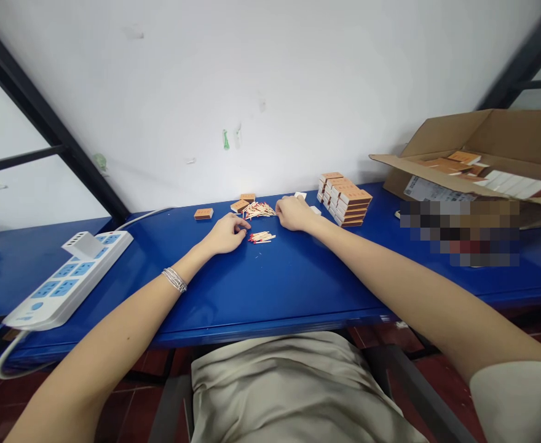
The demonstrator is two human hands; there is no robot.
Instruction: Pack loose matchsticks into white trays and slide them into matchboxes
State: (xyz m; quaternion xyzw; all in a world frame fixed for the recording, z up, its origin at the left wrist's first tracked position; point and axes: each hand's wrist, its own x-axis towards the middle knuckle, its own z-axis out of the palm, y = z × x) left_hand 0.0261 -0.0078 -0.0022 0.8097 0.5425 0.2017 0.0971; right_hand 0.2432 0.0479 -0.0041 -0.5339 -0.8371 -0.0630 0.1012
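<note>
My left hand (pixel 227 234) rests on the blue table (pixel 270 283), fingers curled, its fingertips beside a small bunch of red-tipped matches (pixel 262 237). My right hand (pixel 293 213) lies a little farther back, fingers closed at the edge of a larger loose pile of matches (pixel 257 210). What either hand pinches, if anything, is too small to see. Small orange matchboxes (pixel 243 203) lie just behind the pile, and one more matchbox (pixel 203 213) sits to the left. A neat stack of matchboxes (pixel 345 199) stands right of my right hand.
A white and blue power strip (pixel 70 277) with its cable lies at the table's left. An open cardboard box (pixel 477 160) holding more boxes sits at the right. A white wall runs close behind the table. Dark metal frame bars slant at both sides.
</note>
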